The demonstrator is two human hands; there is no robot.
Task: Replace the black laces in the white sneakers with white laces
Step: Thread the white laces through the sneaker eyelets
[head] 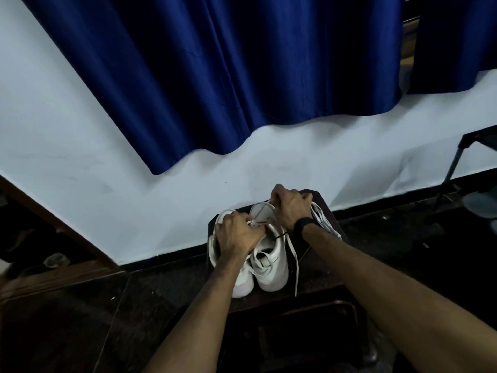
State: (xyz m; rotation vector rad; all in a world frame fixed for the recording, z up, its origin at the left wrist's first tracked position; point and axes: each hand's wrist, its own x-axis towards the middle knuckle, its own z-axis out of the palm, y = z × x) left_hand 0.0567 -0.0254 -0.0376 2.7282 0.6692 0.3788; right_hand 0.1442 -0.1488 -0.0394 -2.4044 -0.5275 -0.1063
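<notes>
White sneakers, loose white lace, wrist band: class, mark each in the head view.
white sneakers point(271, 275): head view, heel of the right-hand shoe.
loose white lace point(296, 265): head view, hanging strand.
wrist band point(303, 225): head view, black strap on right wrist.

We take this for a home room: blue curtain point(215, 76) on a plain wall point(67, 130), dark floor point(67, 332), wooden doorframe point(53, 224).
</notes>
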